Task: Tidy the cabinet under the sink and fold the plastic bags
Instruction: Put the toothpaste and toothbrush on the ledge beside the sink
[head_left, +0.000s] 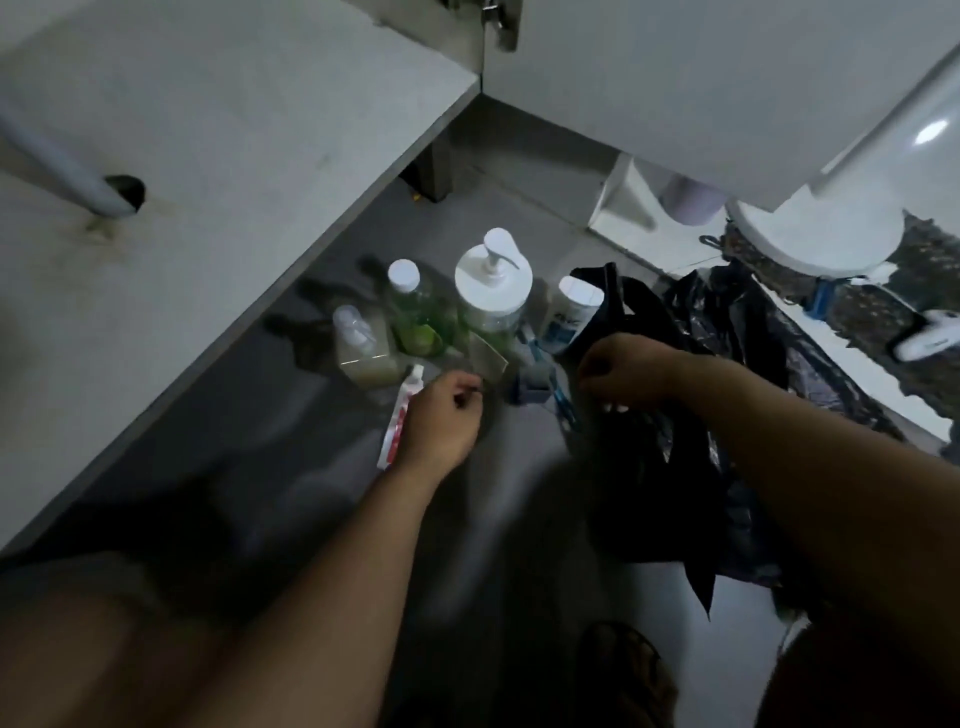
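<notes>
My right hand (623, 371) is shut on the top of a black plastic bag (649, 493), which hangs crumpled down to the grey floor. More black bags (737, 322) lie in a heap behind it. My left hand (441, 415) hovers to the left with its fingers curled together, and I see nothing held in it. It covers part of a red and white toothpaste tube (397, 415). The open cabinet's bare bottom shelf (208, 156) fills the upper left, with a grey drain pipe (62, 161) going through it.
Beyond my hands, toiletries stand on the floor: a white pump bottle (493, 291), a green bottle (415, 312), a small clear dispenser (361, 338), a white and blue tub (569, 317) and a blue toothbrush holder (530, 384). The open cabinet door (727, 78) and a toilet base (815, 239) are at upper right.
</notes>
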